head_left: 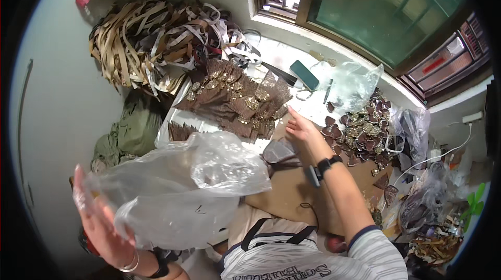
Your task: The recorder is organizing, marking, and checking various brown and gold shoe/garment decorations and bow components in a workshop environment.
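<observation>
Left hand holds a clear bag, right hand reaches over the table.

The left hand [99, 222] is raised with fingers spread, the plastic bag [182, 186] draped against its palm; whether it pinches the film, I cannot tell. The right hand [300, 128] lies open, fingers apart, beside the brown leaf-shaped pieces [235, 97], near a heap of trims [360, 131].

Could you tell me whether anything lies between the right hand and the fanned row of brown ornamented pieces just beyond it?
Nothing visible does. The right hand reaches flat over the table, its fingertips right at the edge of the brown ornamented pieces. The left hand holds the clear plastic bag off to the side.
</observation>
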Demonstrator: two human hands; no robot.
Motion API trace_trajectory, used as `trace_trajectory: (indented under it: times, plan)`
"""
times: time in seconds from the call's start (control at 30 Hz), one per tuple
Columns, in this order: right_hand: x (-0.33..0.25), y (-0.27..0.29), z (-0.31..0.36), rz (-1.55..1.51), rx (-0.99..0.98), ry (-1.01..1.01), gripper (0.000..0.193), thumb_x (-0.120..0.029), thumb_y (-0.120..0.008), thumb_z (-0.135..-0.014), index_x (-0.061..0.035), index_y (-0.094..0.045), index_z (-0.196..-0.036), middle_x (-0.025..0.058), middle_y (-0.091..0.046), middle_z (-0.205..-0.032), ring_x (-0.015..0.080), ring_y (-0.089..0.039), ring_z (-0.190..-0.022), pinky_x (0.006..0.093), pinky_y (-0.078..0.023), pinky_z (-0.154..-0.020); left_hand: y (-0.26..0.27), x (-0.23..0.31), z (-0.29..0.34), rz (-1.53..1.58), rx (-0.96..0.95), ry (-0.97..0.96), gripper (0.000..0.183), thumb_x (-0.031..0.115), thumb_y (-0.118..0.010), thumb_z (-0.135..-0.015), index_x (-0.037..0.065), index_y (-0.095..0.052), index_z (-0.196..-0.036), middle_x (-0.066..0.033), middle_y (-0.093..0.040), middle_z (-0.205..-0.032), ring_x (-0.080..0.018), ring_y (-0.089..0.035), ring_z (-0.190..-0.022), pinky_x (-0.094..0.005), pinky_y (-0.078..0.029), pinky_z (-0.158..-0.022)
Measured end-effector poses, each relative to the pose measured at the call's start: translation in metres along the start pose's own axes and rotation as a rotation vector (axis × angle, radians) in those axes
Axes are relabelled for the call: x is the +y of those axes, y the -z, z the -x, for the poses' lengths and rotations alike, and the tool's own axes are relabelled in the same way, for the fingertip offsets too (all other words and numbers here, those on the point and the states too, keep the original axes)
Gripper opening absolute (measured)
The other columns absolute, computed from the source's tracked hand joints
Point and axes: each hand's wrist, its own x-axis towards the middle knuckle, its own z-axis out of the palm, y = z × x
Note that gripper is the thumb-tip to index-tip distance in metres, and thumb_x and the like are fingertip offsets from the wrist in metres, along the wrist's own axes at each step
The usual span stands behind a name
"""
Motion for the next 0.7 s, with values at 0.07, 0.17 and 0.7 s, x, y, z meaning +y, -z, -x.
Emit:
trace_trajectory:
  times: [0.07,0.17,0.7]
  plan:
    - [0.012,-0.018,-0.032,0.103,0.043,-0.036,0.107,-0.056,-0.078,-0.066,-0.0023,-0.025,-0.143,0.0263,-0.034,-0.139,0.0368,-0.035,-0.127,0.0455,-0.028,-0.107,-0.006,-0.005,-0.029,-0.027,-0.044,-0.035,0.061,0.025,-0.043,-0.097,-0.001,-0.017,-0.146,0.0030,-0.043,-0.055,-0.0014,-0.031,-0.034,-0.0157,-0.032,-0.028]
    - [0.025,-0.039,-0.058,0.186,0.213,-0.010,0.109,-0.070,-0.068,-0.068,-0.0003,-0.029,-0.142,0.0235,-0.034,-0.141,0.0347,-0.034,-0.129,0.0432,-0.028,-0.106,-0.012,-0.024,-0.067,0.038,0.118,0.096,0.071,0.034,-0.048,-0.095,-0.003,-0.013,-0.145,0.0036,-0.040,-0.052,-0.0030,-0.033,-0.035,-0.0156,-0.035,-0.031]
    - [0.028,-0.113,-0.066,0.006,0.139,-0.014,0.083,-0.031,-0.086,-0.065,0.0072,-0.046,-0.126,0.0194,-0.053,-0.127,0.0293,-0.055,-0.112,0.0415,-0.044,-0.096,-0.026,-0.143,-0.160,0.168,-0.096,0.213,0.073,0.034,-0.056,-0.093,-0.002,-0.019,-0.144,0.0018,-0.040,-0.058,-0.0017,-0.034,-0.039,-0.0169,-0.038,-0.033]
